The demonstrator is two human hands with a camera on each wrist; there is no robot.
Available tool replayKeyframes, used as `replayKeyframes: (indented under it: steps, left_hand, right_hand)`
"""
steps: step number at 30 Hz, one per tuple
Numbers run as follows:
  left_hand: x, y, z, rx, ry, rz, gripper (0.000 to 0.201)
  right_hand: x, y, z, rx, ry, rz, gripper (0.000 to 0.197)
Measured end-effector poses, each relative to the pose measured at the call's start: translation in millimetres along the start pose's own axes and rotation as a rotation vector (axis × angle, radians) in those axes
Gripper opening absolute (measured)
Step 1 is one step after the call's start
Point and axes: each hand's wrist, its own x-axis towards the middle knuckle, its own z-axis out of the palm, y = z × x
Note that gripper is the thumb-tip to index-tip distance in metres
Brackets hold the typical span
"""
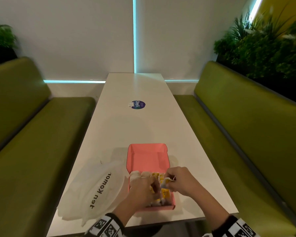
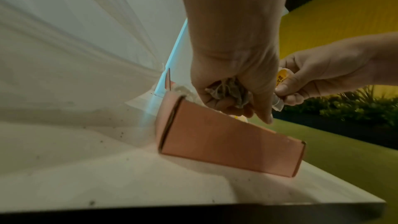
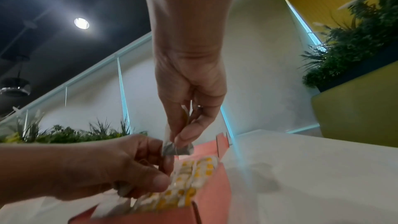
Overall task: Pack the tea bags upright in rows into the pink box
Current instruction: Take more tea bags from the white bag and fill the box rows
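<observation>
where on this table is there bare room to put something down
The table is bare between the pink box lid and the round sticker, beyond the sticker to the wall, and along the strip right of the box. It is crowded near the front: the white plastic bag lies left of the box, and the left hand and right hand work over the tea bags.

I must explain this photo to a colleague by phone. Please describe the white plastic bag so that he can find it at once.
Start from the long white table between the two green benches. Near its close end stands the open pink box, where both hands work. The white plastic bag lies flat just left of that box; it alone is crumpled, translucent, and printed with dark letters.
</observation>
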Motion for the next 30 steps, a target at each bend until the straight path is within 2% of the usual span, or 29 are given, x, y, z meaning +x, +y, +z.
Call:
replayKeyframes:
  steps: [4, 7, 10, 13, 15, 18, 21, 30]
  left_hand:
    - [-0.1, 6.9, 12.0, 0.054, -0.17, -0.023, 0.043]
    - [2.8, 12.0, 15.9, 0.241, -0.213, -0.046, 0.036]
    - [5.8, 13.2, 19.3, 0.223, -0.193, -0.074, 0.039]
    - [4.9, 19.2, 18.1, 0.303, -0.216, -0.086, 0.026]
    - [7.4, 19.3, 20.2, 0.33, -0.177, -0.08, 0.026]
    - [5.3, 18.8, 21.9, 0.319, -0.141, -0.09, 0.023]
    - [6.8, 14.1, 25.7, 0.299, -0.11, -0.116, 0.024]
    - [6.6, 2.8, 33.7, 0.215, -0.104, -0.106, 0.028]
  right_hand:
    - [-3.9, 9.7, 18.1, -0.123, -0.027, -0.002, 0.012]
    - [-3.5, 12.6, 32.0, -0.284, -0.045, 0.046, 0.025]
    - [-0.8, 14.3, 40.3, -0.363, -0.019, 0.086, 0.025]
    - [0.1, 14.3, 42.9, -0.392, 0.004, 0.085, 0.023]
    - [0.3, 14.7, 45.6, -0.41, 0.009, 0.069, 0.023]
    - [-3.2, 17.0, 49.2, -0.504, -0.042, 0.084, 0.021]
    - [-5.9, 19.3, 51.8, -0.615, -0.078, 0.035, 0.022]
    - [-5.7, 15.6, 48.1, -0.685, -0.146, -0.004, 0.023]
